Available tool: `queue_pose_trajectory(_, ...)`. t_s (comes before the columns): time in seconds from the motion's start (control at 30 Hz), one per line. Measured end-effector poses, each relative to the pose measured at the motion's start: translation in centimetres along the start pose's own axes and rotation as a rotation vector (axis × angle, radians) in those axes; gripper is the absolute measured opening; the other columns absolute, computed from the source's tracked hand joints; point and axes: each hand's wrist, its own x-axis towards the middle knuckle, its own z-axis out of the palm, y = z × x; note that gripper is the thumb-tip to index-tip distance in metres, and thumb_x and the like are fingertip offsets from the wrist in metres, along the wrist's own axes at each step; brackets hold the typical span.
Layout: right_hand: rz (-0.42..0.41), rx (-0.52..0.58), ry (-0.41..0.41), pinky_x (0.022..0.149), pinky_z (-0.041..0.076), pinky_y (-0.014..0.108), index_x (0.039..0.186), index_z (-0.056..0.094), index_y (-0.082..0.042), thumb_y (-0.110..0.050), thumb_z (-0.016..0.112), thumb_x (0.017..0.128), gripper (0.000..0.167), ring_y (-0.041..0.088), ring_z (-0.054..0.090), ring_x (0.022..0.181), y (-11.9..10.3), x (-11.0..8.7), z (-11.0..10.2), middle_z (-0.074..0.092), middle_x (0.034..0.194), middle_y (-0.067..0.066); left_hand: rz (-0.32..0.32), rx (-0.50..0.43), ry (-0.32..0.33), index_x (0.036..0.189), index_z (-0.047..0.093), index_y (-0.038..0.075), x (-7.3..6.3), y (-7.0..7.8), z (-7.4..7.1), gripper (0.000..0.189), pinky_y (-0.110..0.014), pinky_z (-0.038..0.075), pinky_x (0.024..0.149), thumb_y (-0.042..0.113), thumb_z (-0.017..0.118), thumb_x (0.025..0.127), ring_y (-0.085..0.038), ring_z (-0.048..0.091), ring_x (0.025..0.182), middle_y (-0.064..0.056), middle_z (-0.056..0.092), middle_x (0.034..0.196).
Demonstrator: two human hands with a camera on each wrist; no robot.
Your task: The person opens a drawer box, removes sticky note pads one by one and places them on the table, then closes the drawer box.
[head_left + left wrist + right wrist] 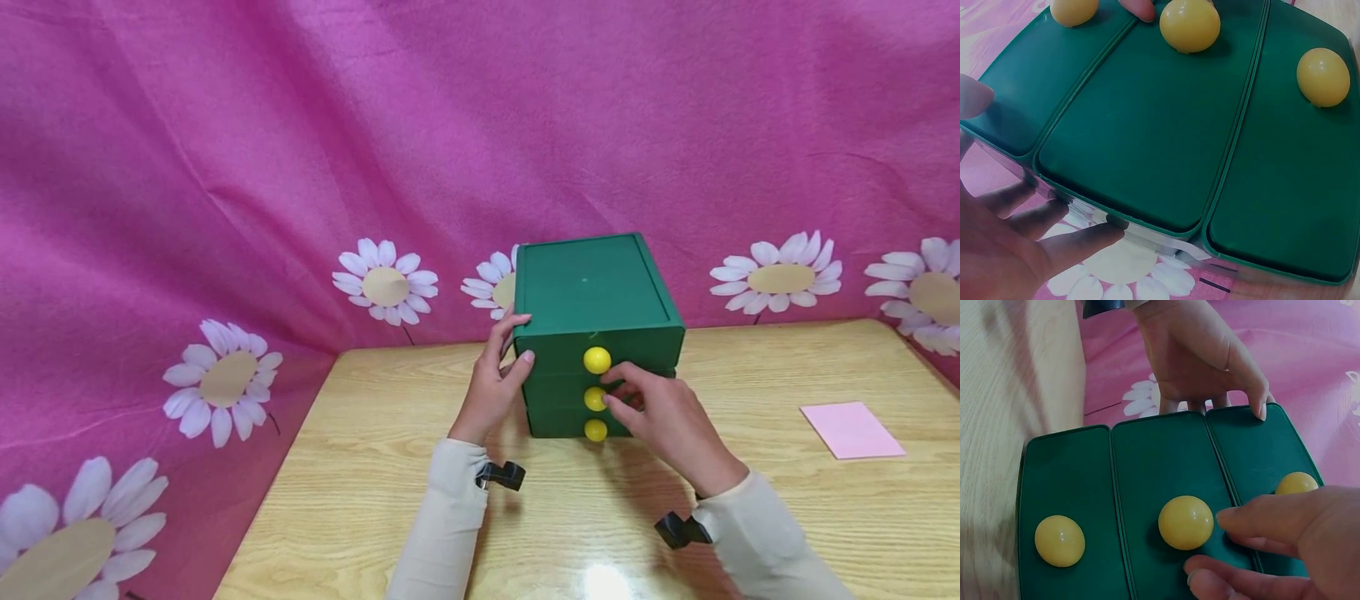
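A green drawer cabinet (592, 287) stands on the table, its three drawers pushed in. Each front has a round yellow knob: top (597, 360), middle (595, 398) and bottom (596, 430). My left hand (491, 383) rests on the cabinet's left side, thumb over the top drawer's front edge. In the left wrist view its fingers (1079, 240) lie nearly straight along that side. At the middle knob (1185, 522) is my right hand (667, 412), thumb and fingertips bent around it. The left wrist view shows a gap between one fingertip and the knob.
A pink pad of paper (852, 430) lies on the wooden table (360, 467) to the right. Pink cloth (450, 125) with daisies hangs behind the cabinet and along the left. Black straps with small mounts (678, 530) sit on both wrists.
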Motion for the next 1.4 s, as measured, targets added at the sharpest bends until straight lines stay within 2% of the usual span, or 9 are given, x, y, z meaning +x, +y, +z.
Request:
queue_pose_trajectory(0.5,-0.013,-0.004,-0.041,0.059,0.048,0.029,0.106,0.067,-0.013,-0.015,0.074,0.085,0.022,0.012,0.065,0.071,0.1,0.1,0.4,0.071,0.084,-0.003,0.023,-0.017,-0.014,0.142,0.038,0.013,0.3,0.1,0.0,0.045,-0.05,0.04,0.103,0.009,0.051,0.099,-0.023,0.027,0.143,-0.005,0.019,0.16)
queue_pose_trajectory(0.77,-0.063,-0.02,-0.041,0.06,0.05,0.028,0.106,0.066,-0.015,-0.014,0.074,0.085,0.022,0.01,0.065,0.071,0.5,0.2,1.0,0.07,0.083,-0.003,0.024,-0.023,-0.015,0.142,0.038,0.013,0.3,0.1,0.0,0.045,-0.049,0.039,0.103,0.009,0.05,0.099,-0.021,0.026,0.143,-0.004,0.019,0.16)
queue_pose_trajectory(1.07,-0.059,-0.026,-0.06,0.051,0.043,0.024,0.108,0.068,-0.017,-0.013,0.072,0.087,0.022,0.006,0.054,0.062,0.4,0.1,1.2,0.064,0.074,-0.007,0.026,-0.028,-0.012,0.142,0.039,0.012,0.2,0.2,0.0,0.045,-0.049,0.04,0.103,0.007,0.051,0.099,-0.021,0.026,0.143,-0.005,0.019,0.16)
queue_pose_trajectory(1.4,-0.048,-0.039,-0.078,0.052,0.045,0.024,0.108,0.068,-0.016,-0.016,0.072,0.087,0.021,0.007,0.054,0.062,0.3,0.1,1.4,0.065,0.076,-0.007,0.015,-0.035,-0.003,0.141,0.039,0.011,0.0,0.0,0.0,0.045,-0.049,0.039,0.104,0.007,0.051,0.098,-0.023,0.027,0.142,-0.007,0.019,0.16)
